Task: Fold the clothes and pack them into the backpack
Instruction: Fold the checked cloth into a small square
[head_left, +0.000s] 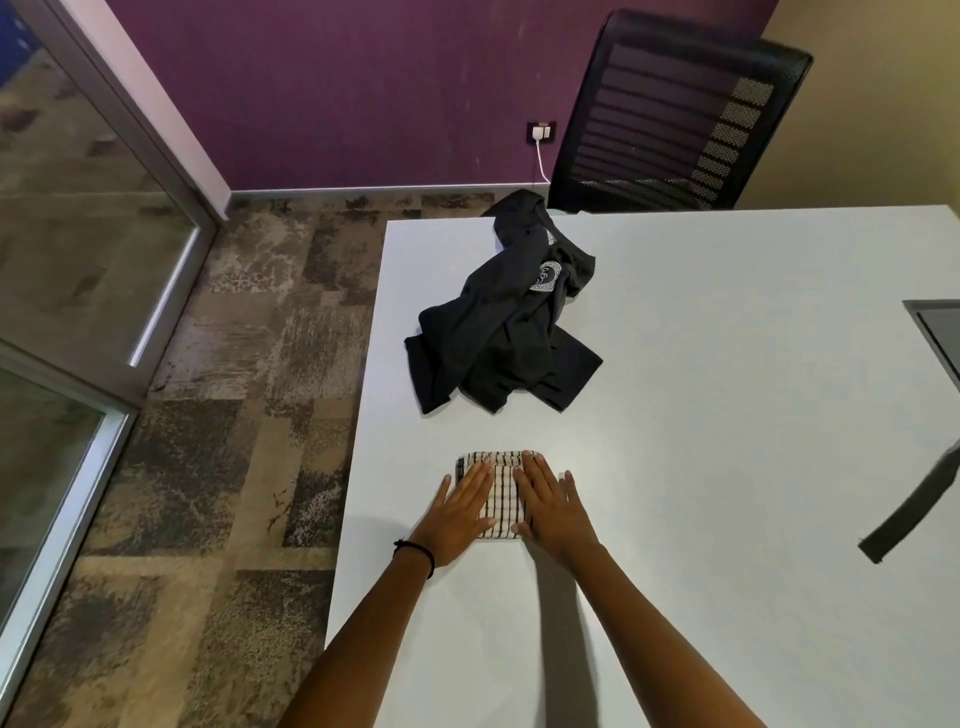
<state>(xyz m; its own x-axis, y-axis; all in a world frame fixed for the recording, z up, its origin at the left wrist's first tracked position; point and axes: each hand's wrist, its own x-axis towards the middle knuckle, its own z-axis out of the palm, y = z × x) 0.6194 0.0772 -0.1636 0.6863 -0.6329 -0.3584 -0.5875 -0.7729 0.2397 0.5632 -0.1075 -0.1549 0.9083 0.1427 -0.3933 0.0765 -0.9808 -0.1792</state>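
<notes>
Flatly, both hands (506, 506) press the folded cloth (503, 499).

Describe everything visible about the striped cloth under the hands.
The cream woven cloth with dark check stripes is folded into a compact rectangle and lies flat on the white table. The left hand and right hand press on it with straight fingers, covering its sides; its middle strip and far edge show.
</notes>
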